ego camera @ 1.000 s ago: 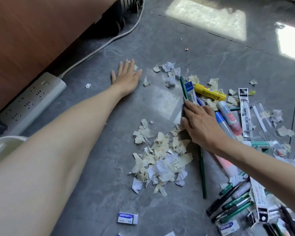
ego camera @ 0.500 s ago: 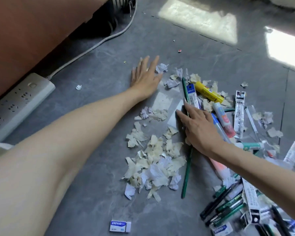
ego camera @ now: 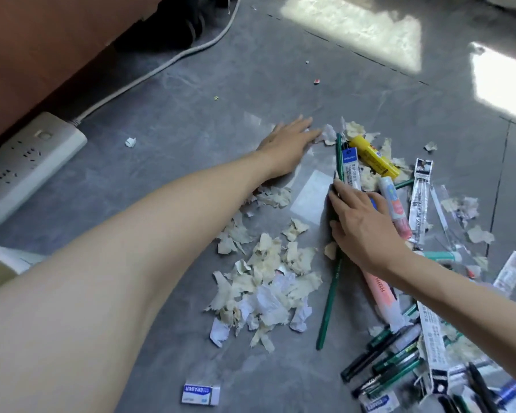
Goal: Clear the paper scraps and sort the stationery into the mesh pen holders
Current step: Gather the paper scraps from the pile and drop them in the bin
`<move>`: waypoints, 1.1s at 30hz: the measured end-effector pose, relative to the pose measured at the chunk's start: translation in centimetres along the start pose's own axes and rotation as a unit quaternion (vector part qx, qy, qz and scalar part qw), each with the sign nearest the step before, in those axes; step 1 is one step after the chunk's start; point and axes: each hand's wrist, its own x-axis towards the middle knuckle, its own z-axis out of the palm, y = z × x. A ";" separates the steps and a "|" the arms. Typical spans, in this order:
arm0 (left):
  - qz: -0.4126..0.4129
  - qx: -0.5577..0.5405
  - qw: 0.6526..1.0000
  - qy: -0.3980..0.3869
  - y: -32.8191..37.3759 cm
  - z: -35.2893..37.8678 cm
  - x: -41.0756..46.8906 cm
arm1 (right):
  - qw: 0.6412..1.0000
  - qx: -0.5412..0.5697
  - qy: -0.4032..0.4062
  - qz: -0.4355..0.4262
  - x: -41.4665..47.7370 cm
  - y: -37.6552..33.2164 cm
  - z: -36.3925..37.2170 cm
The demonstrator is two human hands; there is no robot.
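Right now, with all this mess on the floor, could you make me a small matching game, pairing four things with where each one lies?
Things:
1. white rectangular eraser
2. yellow plastic marker
3. white power strip
4. long green pencil

Places:
A. far left, by the brown furniture
B. partly under the right hand
C. alone, nearest the camera
D. among scraps beyond the right hand

Pairs: 1-C, 2-D, 3-A, 4-B
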 end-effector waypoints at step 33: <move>-0.141 -0.235 0.962 0.014 5.3 1.1 -18.7 | 0.909 0.414 0.041 -0.024 -5.1 -5.6 1.2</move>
